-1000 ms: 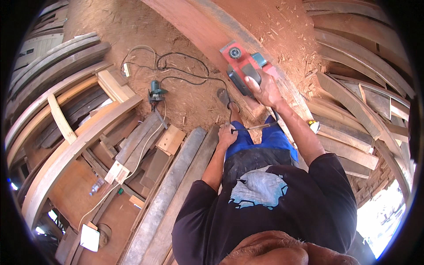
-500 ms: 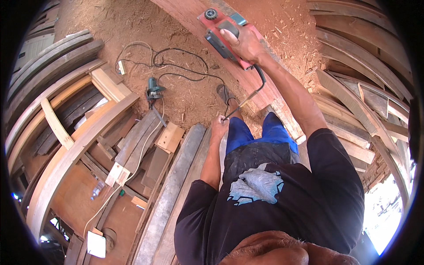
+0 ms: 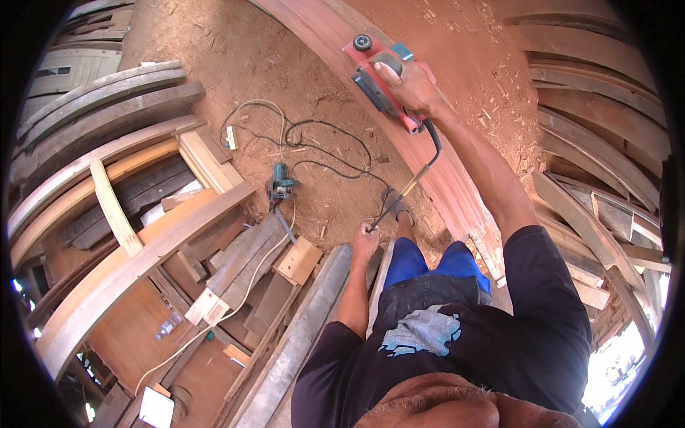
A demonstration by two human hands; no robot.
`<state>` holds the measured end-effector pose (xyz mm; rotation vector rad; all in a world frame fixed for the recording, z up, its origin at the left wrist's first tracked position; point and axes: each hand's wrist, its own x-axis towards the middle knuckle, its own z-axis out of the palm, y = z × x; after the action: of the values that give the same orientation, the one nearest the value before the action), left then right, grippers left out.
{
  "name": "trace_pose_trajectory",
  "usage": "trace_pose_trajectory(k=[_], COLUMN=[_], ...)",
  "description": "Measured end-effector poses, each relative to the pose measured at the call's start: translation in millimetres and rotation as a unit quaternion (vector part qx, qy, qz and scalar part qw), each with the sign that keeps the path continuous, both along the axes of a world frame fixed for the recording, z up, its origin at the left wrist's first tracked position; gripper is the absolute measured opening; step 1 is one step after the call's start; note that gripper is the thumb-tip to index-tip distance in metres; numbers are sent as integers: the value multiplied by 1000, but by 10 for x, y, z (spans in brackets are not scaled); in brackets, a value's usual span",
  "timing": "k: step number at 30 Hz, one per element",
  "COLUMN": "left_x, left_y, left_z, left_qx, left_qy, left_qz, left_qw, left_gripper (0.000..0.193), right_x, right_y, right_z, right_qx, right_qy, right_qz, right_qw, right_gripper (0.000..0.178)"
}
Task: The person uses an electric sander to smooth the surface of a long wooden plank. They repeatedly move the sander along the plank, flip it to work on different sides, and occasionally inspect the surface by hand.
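A red electric hand planer [image 3: 416, 123] rests on a long reddish plank [image 3: 457, 187] that runs from the upper middle down toward my knees. My right hand [image 3: 412, 84] is wrapped round the planer's dark top handle, with the thumb lying along it. From the planer's rear end comes a black power cord [image 3: 434, 143], partly sleeved in yellowish wrapping. Beside my left knee, my left hand [image 3: 366, 241] is closed round this cord and holds it off to the left of the plank. The planer's underside is hidden against the wood.
Sawdust and shavings cover the ground. Left of the plank lie looped cables [image 3: 335, 127], a white socket block [image 3: 230, 138] and a green power tool [image 3: 280, 182]. A wooden frame [image 3: 114, 207] and stacked boards fill the left side. More lumber [image 3: 599, 78] lines the right.
The whole view has shifted, so the surroundings sit lower and farther right. Against the ground, the planer has slid slightly farther away along the plank. Both hands keep their grips.
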<state>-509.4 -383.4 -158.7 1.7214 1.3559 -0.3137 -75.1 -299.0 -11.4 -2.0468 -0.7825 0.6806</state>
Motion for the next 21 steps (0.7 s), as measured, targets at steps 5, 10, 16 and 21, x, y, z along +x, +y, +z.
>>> trace_pose_trajectory(k=[5,10,16,21], left_x=[-79,-295,-486,-310], left_y=[391,860,1499,1989], left_z=[11,1,298,810], left_qx=[11,44,101,179], left_qy=[-44,-13,-10,-17], left_qz=[72,97,129,114], left_qw=[996,994,986,977], left_gripper=[30,29,25,22], right_x=[237,380,531,616], right_y=[479,814,1119,1393], right_z=[69,143,53,143], right_qx=[-50,-70,-49,-74], right_qy=[-38,-17,-15,-11], right_qz=[18,26,1,0], right_qw=[998,997,999,997], right_gripper=[66,66,61,63])
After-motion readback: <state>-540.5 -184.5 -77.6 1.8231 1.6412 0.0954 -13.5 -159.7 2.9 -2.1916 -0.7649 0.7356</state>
